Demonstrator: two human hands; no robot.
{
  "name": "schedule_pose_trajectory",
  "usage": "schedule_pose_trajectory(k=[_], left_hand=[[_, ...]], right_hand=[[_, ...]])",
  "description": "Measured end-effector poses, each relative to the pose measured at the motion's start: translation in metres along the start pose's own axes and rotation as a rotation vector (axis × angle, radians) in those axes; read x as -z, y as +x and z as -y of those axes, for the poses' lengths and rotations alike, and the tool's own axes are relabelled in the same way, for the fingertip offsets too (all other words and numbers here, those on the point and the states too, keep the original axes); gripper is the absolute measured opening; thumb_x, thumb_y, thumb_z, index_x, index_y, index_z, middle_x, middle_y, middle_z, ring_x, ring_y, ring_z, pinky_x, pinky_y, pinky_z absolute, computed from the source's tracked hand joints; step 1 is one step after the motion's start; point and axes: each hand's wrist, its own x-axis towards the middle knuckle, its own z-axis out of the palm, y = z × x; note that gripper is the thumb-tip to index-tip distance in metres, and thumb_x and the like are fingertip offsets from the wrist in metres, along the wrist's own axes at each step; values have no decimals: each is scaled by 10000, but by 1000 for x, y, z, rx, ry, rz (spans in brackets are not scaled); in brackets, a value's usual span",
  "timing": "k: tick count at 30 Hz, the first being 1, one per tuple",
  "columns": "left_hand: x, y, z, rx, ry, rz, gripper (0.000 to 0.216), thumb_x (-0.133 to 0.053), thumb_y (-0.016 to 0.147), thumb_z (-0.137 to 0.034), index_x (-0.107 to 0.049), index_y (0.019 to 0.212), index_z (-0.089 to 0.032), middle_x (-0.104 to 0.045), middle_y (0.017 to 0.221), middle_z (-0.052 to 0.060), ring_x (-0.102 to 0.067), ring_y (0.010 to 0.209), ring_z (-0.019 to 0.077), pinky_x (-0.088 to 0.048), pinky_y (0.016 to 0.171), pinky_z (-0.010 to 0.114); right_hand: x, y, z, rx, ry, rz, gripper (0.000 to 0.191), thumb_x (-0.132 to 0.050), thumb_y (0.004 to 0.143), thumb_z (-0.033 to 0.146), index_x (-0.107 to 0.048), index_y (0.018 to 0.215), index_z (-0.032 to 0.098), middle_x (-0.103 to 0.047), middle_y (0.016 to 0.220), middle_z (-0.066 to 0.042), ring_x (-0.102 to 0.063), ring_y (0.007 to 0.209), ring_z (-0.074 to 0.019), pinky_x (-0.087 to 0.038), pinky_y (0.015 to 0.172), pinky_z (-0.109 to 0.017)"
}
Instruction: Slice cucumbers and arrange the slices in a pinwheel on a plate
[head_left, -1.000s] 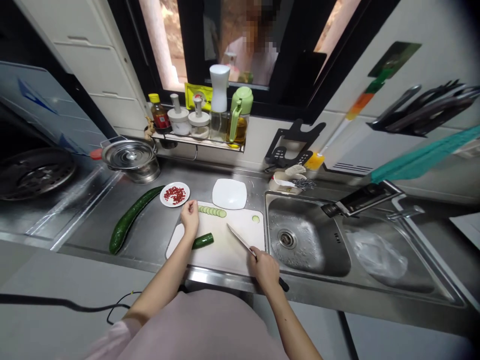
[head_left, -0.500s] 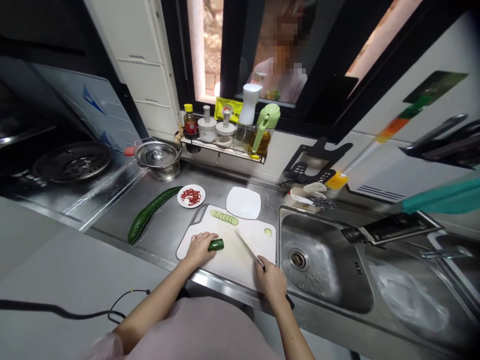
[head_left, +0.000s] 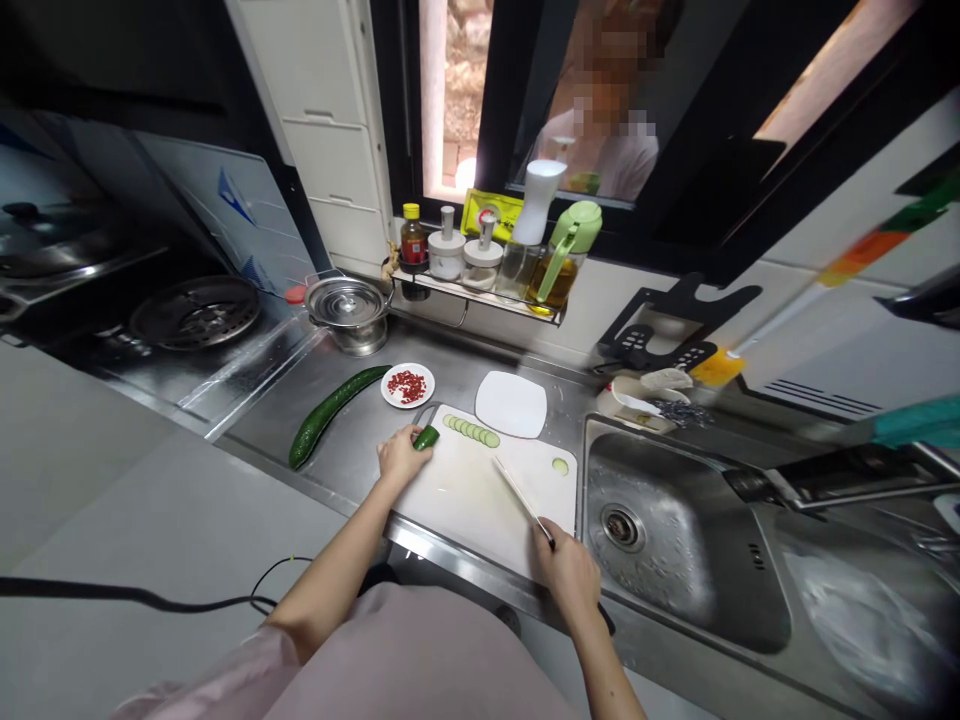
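Note:
My left hand (head_left: 401,457) is closed around a short piece of cucumber (head_left: 427,438) at the left end of the white cutting board (head_left: 465,505). In my right hand (head_left: 566,562) is a knife (head_left: 517,490), its blade angled up and left over the board. A row of overlapping cucumber slices (head_left: 471,431) lies along the board's far edge. One single slice (head_left: 560,466) rests near the far right corner.
A whole cucumber (head_left: 330,418) lies left of the board. Behind it are a small plate of chopped red pieces (head_left: 407,386) and a white square plate (head_left: 511,404). The sink (head_left: 675,560) adjoins the right; a condiment shelf (head_left: 480,292) hangs behind.
My left hand has moved the cucumber piece left and away from me, toward the board's handle. My right hand still holds the knife in much the same pose. The camera view has shifted.

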Motion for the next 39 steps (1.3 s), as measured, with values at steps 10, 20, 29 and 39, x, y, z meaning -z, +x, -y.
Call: schedule_pose_trajectory(k=[10, 20, 29, 39], left_hand=[[-3, 47, 0, 77, 12, -56, 411, -664, 667, -396, -637, 1065, -293, -715, 1024, 42, -626, 1016, 281, -361, 888, 419], [-12, 62, 2, 52, 62, -35, 417, -678, 676, -405, -627, 1073, -292, -693, 1092, 64, -614, 1038, 285, -345, 899, 428], [-8, 53, 11, 71, -138, -103, 489, -710, 668, -522, -617, 1086, -287, -705, 1038, 54, -620, 1007, 266, -354, 912, 417], [-9, -1, 23, -23, -211, -450, 248, -499, 863, -422, -643, 915, -226, -646, 815, 33, -596, 840, 202, -372, 899, 362]], right_hand=[[0, -4, 2, 21, 2, 8, 447, -316, 968, 410, -592, 1300, 290, -702, 1103, -93, -648, 1016, -219, -442, 825, -289], [-4, -6, -5, -11, 3, 15, 440, -316, 968, 408, -596, 1290, 297, -711, 1070, -89, -657, 994, -220, -447, 801, -289], [-5, -7, -2, -13, 7, 13, 438, -326, 966, 410, -589, 1298, 299, -709, 1078, -86, -650, 1006, -214, -437, 814, -280], [-4, -6, -3, -68, 52, 10, 441, -320, 966, 428, -616, 1260, 284, -714, 1060, -91, -653, 981, -221, -429, 788, -283]])
